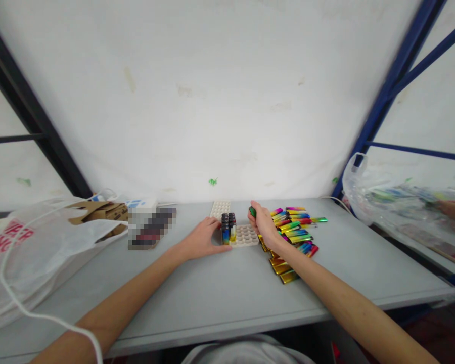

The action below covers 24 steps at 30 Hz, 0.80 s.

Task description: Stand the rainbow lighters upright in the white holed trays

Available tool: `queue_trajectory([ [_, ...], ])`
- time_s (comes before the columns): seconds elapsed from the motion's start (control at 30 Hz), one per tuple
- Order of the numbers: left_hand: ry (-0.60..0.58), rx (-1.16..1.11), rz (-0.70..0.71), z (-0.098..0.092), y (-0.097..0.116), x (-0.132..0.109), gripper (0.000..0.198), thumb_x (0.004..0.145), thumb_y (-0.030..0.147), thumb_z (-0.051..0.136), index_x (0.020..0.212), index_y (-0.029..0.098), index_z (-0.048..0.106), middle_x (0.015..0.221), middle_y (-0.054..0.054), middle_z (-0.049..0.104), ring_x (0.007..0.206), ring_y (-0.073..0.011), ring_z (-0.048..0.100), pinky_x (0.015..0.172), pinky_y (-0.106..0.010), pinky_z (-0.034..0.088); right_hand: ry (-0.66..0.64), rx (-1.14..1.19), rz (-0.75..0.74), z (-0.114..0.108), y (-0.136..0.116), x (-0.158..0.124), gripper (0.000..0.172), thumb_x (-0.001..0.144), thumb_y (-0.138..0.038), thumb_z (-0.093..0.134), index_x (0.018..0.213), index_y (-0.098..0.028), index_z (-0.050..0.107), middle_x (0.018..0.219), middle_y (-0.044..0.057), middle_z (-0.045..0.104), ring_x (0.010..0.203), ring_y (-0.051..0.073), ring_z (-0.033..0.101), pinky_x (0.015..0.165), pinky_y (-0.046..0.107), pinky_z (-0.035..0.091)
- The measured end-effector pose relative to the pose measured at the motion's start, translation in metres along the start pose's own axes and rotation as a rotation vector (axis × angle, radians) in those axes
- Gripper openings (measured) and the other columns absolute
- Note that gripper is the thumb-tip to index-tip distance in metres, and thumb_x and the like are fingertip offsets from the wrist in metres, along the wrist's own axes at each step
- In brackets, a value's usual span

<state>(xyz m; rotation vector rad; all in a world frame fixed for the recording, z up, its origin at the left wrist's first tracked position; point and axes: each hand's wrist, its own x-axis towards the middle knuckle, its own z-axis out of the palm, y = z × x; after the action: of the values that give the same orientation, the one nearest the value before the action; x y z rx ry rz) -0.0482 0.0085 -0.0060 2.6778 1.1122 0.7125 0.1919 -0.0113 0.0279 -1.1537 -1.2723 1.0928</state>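
Observation:
A white tray (246, 236) with round holes lies on the grey table (220, 288); several dark-topped lighters (228, 227) stand upright in its left end. My left hand (202, 238) rests against the tray's left edge, fingers curled on it. My right hand (262, 222) hovers over the tray's right end, closed round a green lighter (252, 211). A pile of shiny rainbow-coloured lighters (293, 230) lies just right of that hand.
A second white holed tray (220, 208) lies behind the first. A white plastic bag (26, 253) and cardboard box (98, 212) sit at the left. A clear bag (367, 192) hangs at the right by a blue frame (387, 96).

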Motion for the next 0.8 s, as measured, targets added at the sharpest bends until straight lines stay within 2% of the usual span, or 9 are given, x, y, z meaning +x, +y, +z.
queue_trajectory([
  [0.13, 0.001, -0.002, -0.002, -0.0006, 0.0006, 0.0004, 0.059, 0.079, 0.072, 0.080, 0.110, 0.022, 0.070, 0.114, -0.012, 0.072, 0.109, -0.0358, 0.067, 0.100, -0.048, 0.057, 0.015, -0.024, 0.011, 0.0034, -0.0011, -0.0033, 0.046, 0.095, -0.049, 0.043, 0.056, -0.027, 0.033, 0.049, -0.005, 0.026, 0.044, 0.011, 0.019, 0.042, 0.027, 0.018],
  [0.23, -0.007, 0.002, 0.000, -0.0013, 0.0013, 0.0006, 0.059, 0.080, 0.072, 0.080, 0.110, 0.022, 0.069, 0.113, -0.012, 0.071, 0.109, -0.0352, 0.068, 0.100, -0.048, 0.057, 0.011, -0.018, 0.014, 0.0045, -0.0024, -0.0047, 0.044, 0.093, -0.044, 0.042, 0.053, -0.026, 0.034, 0.048, -0.005, 0.027, 0.043, 0.010, 0.020, 0.042, 0.025, 0.017],
  [0.43, -0.019, 0.008, -0.009, -0.0012, 0.0011, 0.0005, 0.060, 0.080, 0.071, 0.081, 0.112, 0.022, 0.069, 0.115, -0.013, 0.071, 0.112, -0.0368, 0.067, 0.102, -0.048, 0.056, -0.038, 0.030, 0.038, 0.0060, -0.0016, -0.0038, 0.050, 0.094, -0.058, 0.043, 0.055, -0.026, 0.037, 0.047, -0.005, 0.029, 0.042, 0.009, 0.021, 0.042, 0.025, 0.017],
  [0.6, -0.016, 0.006, -0.009, -0.0014, 0.0012, 0.0004, 0.060, 0.080, 0.070, 0.081, 0.113, 0.021, 0.069, 0.116, -0.013, 0.071, 0.112, -0.0366, 0.067, 0.102, -0.049, 0.056, -0.027, -0.015, 0.030, 0.0038, -0.0007, -0.0034, 0.042, 0.091, -0.047, 0.041, 0.055, -0.026, 0.037, 0.047, -0.005, 0.029, 0.041, 0.010, 0.021, 0.042, 0.026, 0.018],
  [0.67, -0.014, 0.003, -0.009, -0.0015, 0.0015, 0.0005, 0.060, 0.079, 0.071, 0.081, 0.112, 0.021, 0.070, 0.115, -0.013, 0.071, 0.111, -0.0367, 0.067, 0.101, -0.049, 0.056, -0.037, -0.039, -0.002, 0.0027, -0.0003, -0.0034, 0.043, 0.092, -0.047, 0.041, 0.055, -0.026, 0.038, 0.047, -0.005, 0.030, 0.041, 0.010, 0.023, 0.043, 0.027, 0.019],
  [0.8, -0.017, 0.006, -0.002, -0.0013, 0.0016, 0.0008, 0.061, 0.081, 0.071, 0.080, 0.112, 0.020, 0.069, 0.116, -0.013, 0.071, 0.111, -0.0366, 0.067, 0.101, -0.048, 0.056, -0.065, -0.061, -0.052, 0.0019, 0.0026, -0.0023, 0.056, 0.096, -0.067, 0.041, 0.059, -0.025, 0.042, 0.049, -0.006, 0.030, 0.043, 0.010, 0.025, 0.044, 0.028, 0.019],
])
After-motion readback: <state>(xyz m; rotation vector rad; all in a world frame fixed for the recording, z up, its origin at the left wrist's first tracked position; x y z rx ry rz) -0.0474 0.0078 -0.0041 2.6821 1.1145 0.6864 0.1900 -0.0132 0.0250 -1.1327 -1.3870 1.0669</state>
